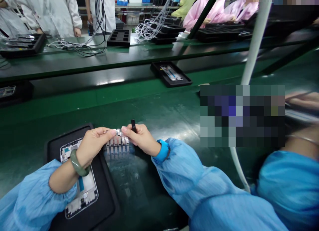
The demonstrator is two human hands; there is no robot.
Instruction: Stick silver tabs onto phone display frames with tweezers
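The sheet (118, 147) of small silver bits is up in the air, held by both hands over the tabletop (171, 116), near the side of the black tray (108, 194). The left hand (92, 144) has its fingers closed in a pinch on the top of the sheet. The right hand (143, 139) pinches the top too, just beside, and a small black stick (133, 125) pokes up from its fingers. It looks like fine work on the sheet is going on now, maybe picking at one bit. I cannot tell if a bit is loose. I think the next move calls for a soft, steady pinch, as the sheet looks thin and could bend.

The frame (92, 187) lies flat in the tray, partly under the left arm.

The tabletop is dark green and shiny. Past it, another tray (183, 82) with a frame in it sits by a long dark shelf (82, 71). A white pole (256, 41) stands on the right. By it, a co-worker's blue sleeve (291, 177) shows, and a blurry patch hides some of that spot. At the back are loops of white wire (147, 30), and people in white coats (52, 13) and pink coats (201, 10).
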